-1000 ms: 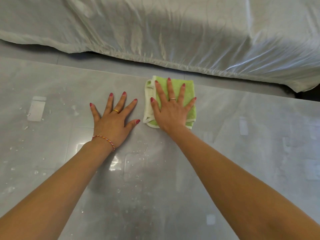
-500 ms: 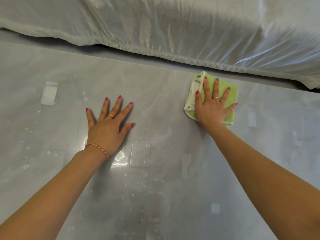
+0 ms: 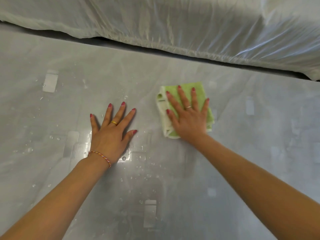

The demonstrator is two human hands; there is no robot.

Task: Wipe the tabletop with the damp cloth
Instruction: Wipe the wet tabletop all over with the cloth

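I am mid-wipe: my right hand [image 3: 189, 116], fingers spread flat, presses the green cloth [image 3: 201, 94] onto the counter [image 3: 259, 153]. My left hand [image 3: 110, 134] braces, splayed. Next I should sweep toward the droplets [image 3: 143, 167].

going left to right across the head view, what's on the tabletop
left hand flat on the tabletop → green cloth, pressed under the right hand

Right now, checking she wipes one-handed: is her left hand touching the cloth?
Apart. The head view shows bare tabletop between the left hand and the green cloth.
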